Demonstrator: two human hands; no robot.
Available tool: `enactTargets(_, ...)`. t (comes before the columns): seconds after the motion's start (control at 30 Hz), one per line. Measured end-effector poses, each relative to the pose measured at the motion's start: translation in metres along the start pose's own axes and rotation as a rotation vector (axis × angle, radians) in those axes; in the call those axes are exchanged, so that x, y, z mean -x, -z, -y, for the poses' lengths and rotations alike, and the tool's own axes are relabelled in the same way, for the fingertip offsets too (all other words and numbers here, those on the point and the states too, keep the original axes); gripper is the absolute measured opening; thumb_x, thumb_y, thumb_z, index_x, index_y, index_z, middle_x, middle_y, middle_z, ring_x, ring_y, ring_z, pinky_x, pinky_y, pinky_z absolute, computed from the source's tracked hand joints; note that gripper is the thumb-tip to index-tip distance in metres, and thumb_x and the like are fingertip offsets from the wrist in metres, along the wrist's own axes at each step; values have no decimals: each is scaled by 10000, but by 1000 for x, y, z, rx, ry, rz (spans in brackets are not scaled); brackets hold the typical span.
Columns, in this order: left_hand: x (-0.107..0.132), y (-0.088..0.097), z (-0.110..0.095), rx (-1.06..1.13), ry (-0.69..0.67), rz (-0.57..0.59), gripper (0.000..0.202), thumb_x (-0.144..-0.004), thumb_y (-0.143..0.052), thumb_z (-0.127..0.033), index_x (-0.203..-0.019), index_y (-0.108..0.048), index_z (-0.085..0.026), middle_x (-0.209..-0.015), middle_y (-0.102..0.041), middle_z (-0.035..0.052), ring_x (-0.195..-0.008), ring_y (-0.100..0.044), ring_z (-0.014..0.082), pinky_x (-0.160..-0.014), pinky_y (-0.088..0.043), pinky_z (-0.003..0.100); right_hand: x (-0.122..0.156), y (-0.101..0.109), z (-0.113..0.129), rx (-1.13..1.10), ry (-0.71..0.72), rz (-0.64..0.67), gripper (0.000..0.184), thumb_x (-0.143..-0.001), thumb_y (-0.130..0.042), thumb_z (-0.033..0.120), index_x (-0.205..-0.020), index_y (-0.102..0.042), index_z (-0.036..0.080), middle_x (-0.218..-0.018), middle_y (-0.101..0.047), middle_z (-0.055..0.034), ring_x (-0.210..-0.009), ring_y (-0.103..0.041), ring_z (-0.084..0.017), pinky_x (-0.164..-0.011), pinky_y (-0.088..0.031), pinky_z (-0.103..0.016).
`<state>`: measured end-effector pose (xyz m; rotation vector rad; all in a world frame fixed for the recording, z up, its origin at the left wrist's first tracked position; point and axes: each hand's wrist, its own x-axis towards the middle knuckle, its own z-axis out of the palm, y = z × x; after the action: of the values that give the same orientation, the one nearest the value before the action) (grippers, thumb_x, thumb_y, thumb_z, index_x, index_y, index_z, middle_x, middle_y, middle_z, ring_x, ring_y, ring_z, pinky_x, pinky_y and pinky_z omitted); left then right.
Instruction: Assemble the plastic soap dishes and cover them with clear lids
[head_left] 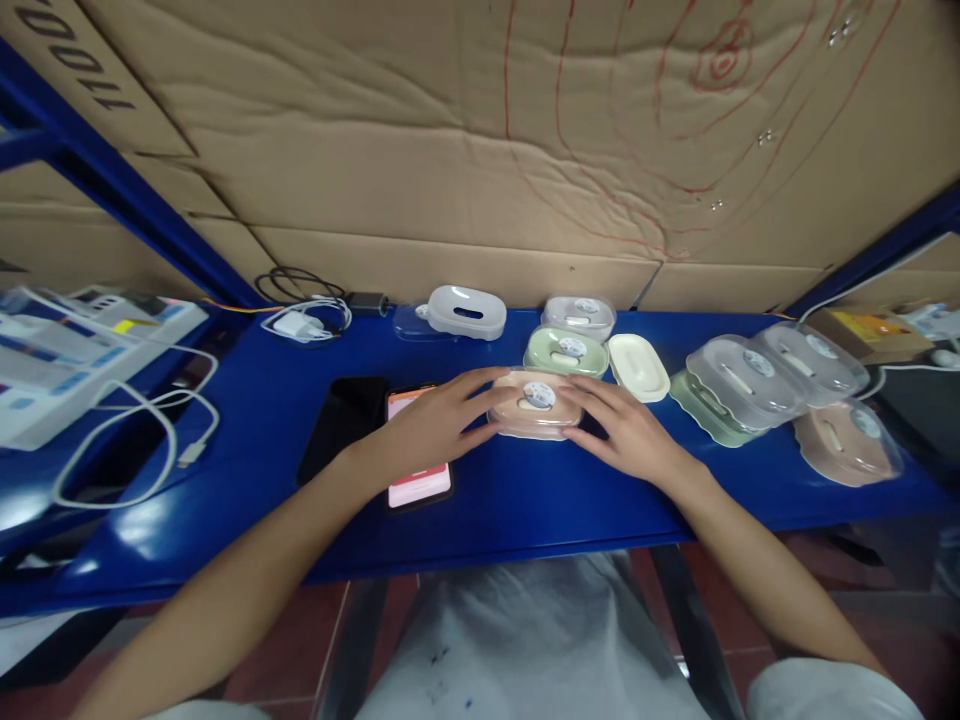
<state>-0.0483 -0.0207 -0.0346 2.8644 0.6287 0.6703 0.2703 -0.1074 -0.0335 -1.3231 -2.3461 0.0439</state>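
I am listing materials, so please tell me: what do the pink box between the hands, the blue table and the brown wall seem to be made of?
Pink box: probably smooth plastic, under a glossy clear cover, likely plastic too, since pink shows through it. Blue table: perhaps painted metal, given its smooth, shiny reflections. Brown wall: seemingly cardboard, matte, with wrinkles and seams.

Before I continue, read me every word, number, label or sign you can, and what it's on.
"1100": in black, tilted, on the cardboard, upper left.
Stickers on the pink box and other lidded boxes: too small to read.
Phone screen: too blurred to read.
White item, far left: markings too blurred.
Red drawn lines on the cardboard: no readable words.
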Motion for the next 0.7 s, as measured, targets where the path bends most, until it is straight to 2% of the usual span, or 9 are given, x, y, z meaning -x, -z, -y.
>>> enactTargets(0.1, -2, -3, 1, 2, -21, 15, 483, -1078, -623, -293, -1550, -527, -247, -1591, -548, 159, -1455, -585, 305, -1181, -549, 487, -1, 1, 0, 16, 10, 16, 542, -1085, -578, 484, -1566, -553, 237, -1581, -597, -162, -1455, -591, -329, -1201, -512, -576)
enactTargets(0.23, -4, -2, 2, -3, -42, 13, 448, -1034, -703, -325, -1456, -592, -222, -1548, -567, 172, -1418, -596, 340, -1162, -554, 530, -1, 1, -9, 33, 19, -9, 492, -1109, -518, 475, -1552, -569, 266, -1611, -574, -122, -1512, -522, -322, -1242, -450, -578)
enactTargets(0.37, -6, -1, -1, 21, -42, 35, 469, -996, -759, -335, -1421, -599, -220, -1576, -567, 164, -1457, -566, 344, -1196, -531, 527, -1, -2, -26, 94, -79, -60, 500, -1134, -437, 410, -1611, -509, 275, -1674, -513, -112, -1596, -413, -332, -1284, -373, -612)
enactTargets(0.5, -7, -4, -7, -22, -32, 35, 462, -1022, -728, -349, -1435, -570, -213, -1583, -588, 146, -1502, -531, 335, -1223, -499, 522, -1, -9, -36, 96, -118, -51, 526, -1119, -466, 419, -1625, -498, 281, -1665, -523, -112, -1590, -425, -342, -1280, -396, -621)
enactTargets(0.6, -8, 0, -10, -117, -18, 44, 429, -1032, -712, -357, -1411, -583, -204, -1538, -628, 145, -1426, -597, 339, -1140, -545, 505, -5, -16, -37, 34, -88, -50, 546, -1117, -467, 403, -1653, -462, 302, -1692, -489, -91, -1620, -381, -328, -1314, -364, -630)
enactTargets(0.7, -9, 11, -10, -198, -10, 50, 409, -990, -764, -393, -1325, -641, -194, -1385, -709, 144, -1276, -677, 340, -1037, -577, 483, -14, -20, -40, -62, -37, -11, 571, -1125, -422, 336, -1694, -391, 311, -1751, -399, -73, -1671, -271, -309, -1339, -320, -637)
